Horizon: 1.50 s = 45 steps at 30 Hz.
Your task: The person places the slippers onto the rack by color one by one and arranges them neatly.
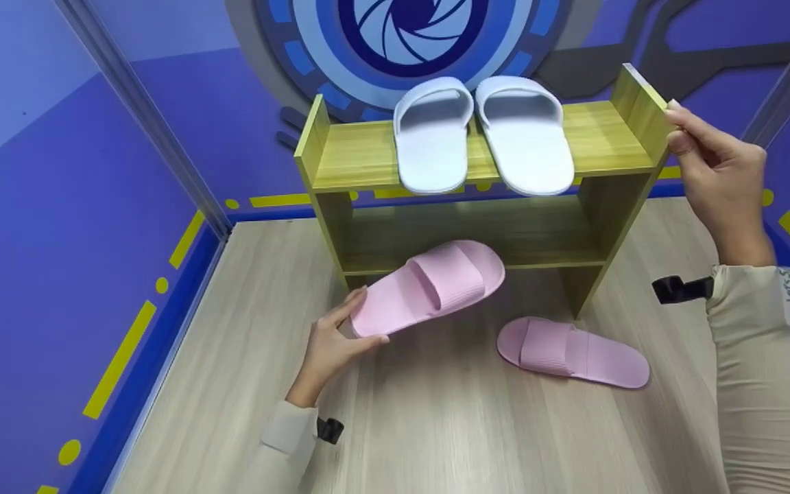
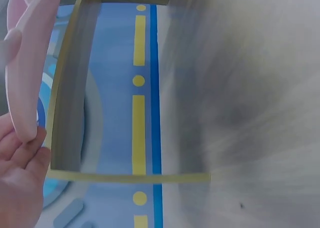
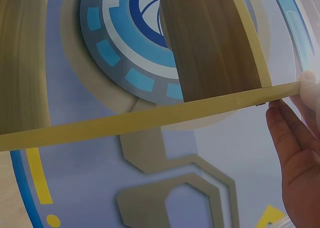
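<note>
Two pink slippers (image 1: 460, 274) show, one in the left hand (image 1: 328, 346). Between that and the right hand (image 1: 731, 182) are two white slippers (image 1: 433, 154) and one rack (image 1: 470, 226).

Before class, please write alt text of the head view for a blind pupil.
A person's left hand holds a pink slipper before a wooden rack, whose side the right hand pinches. Two white slippers rest on top; another pink slipper lies on the surface below.

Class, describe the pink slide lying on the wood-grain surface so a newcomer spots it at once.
Find the wooden shoe rack. Just in front of its right-hand leg, on the wood-grain surface, lies a pink slide. Unlike the white pair on top and its pink twin in the left grip, it lies flat and untouched.
</note>
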### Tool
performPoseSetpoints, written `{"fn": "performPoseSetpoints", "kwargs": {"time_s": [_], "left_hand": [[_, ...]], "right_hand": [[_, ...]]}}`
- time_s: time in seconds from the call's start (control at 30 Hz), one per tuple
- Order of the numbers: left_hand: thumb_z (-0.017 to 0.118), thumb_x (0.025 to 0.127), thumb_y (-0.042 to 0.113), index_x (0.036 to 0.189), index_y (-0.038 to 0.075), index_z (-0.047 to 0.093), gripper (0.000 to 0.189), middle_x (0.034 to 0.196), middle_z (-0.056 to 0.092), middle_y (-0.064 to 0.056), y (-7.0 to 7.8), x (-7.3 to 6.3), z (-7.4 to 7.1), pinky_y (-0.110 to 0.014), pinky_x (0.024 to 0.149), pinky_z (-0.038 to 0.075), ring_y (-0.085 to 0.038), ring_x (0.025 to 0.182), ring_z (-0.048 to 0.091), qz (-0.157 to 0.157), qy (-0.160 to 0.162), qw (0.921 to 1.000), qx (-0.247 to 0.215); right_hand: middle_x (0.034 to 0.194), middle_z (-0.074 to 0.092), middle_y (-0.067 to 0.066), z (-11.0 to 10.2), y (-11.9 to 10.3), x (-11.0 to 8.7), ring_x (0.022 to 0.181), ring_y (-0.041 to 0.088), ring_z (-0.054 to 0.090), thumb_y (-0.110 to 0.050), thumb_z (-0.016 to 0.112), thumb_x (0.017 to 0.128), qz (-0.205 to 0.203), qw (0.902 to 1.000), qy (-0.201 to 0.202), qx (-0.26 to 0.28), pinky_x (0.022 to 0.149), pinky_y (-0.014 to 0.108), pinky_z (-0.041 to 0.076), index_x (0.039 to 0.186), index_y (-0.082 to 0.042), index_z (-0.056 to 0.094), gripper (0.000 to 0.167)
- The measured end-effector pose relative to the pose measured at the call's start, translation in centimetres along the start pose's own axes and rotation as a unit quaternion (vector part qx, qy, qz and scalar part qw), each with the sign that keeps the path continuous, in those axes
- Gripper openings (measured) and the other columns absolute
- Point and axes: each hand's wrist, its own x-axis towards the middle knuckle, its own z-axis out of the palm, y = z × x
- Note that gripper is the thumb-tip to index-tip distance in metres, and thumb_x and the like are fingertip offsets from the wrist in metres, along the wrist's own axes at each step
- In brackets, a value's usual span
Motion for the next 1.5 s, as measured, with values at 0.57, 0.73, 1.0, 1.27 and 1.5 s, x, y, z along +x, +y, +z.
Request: {"fn": "performPoseSetpoints", "kwargs": {"time_s": [0.57, 0.73, 1.0, 1.27, 1.5], "left_hand": [[0.091, 0.061, 0.02, 0.131, 0.003, 0.058, 0.079, 0.135, 0.056, -0.018, 1.7, 1.5, 3.8, -0.043, 0.105, 0.044, -0.03, 0.128, 0.053, 0.002, 0.122, 0.9919, -0.036], [0.092, 0.061, 0.023, 0.131, 0.003, 0.059, 0.079, 0.134, 0.059, -0.016, 2.0, 1.6, 4.9, -0.047, 0.106, 0.043, -0.03, 0.128, 0.053, 0.002, 0.157, 0.9873, -0.025], [0.091, 0.061, 0.032, 0.13, 0.001, 0.059, 0.082, 0.13, 0.06, -0.019, 2.7, 1.8, 6.4, -0.05, 0.102, 0.044, -0.033, 0.121, 0.057, -0.001, 0.204, 0.9786, 0.026], [0.092, 0.059, 0.031, 0.129, 0.0, 0.06, 0.083, 0.124, 0.063, -0.02, 3.2, 2.3, 7.5, -0.051, 0.097, 0.046, -0.032, 0.114, 0.057, 0.001, 0.238, 0.9698, 0.051], [0.092, 0.06, 0.031, 0.13, -0.002, 0.058, 0.084, 0.125, 0.062, -0.02, 3.0, 2.9, 8.1, -0.051, 0.095, 0.047, -0.032, 0.114, 0.053, -0.005, 0.259, 0.9646, 0.048]], "right_hand": [[0.121, 0.067, 0.005, -0.2, 0.1, 0.0, 0.111, 0.004, 0.064, -0.003, 0.067, 0.087, -0.002, 1.0, 0.002, -0.006, 0.08, 0.007, 0.05, 0.113, -0.003, 0.071, 0.026], [0.121, 0.067, 0.005, -0.2, 0.0, 0.0, 0.108, 0.003, 0.065, -0.003, 0.067, 0.087, -0.003, 1.0, 0.002, -0.007, 0.076, 0.006, 0.049, 0.113, -0.003, 0.071, 0.026], [0.12, 0.067, 0.006, -0.1, -0.3, -0.1, 0.112, 0.006, 0.063, -0.001, 0.067, 0.086, 0.008, 0.9999, 0.007, 0.01, 0.081, 0.007, 0.05, 0.111, -0.001, 0.071, 0.025], [0.121, 0.067, 0.005, -0.1, -0.3, -0.1, 0.11, 0.003, 0.064, -0.002, 0.068, 0.086, 0.01, 0.9999, 0.007, 0.005, 0.077, 0.006, 0.049, 0.112, -0.003, 0.071, 0.026], [0.122, 0.067, 0.004, 0.0, -0.3, 0.0, 0.11, 0.003, 0.064, -0.004, 0.067, 0.087, 0.013, 0.9999, 0.002, -0.002, 0.078, 0.006, 0.049, 0.113, -0.006, 0.071, 0.027]]}}
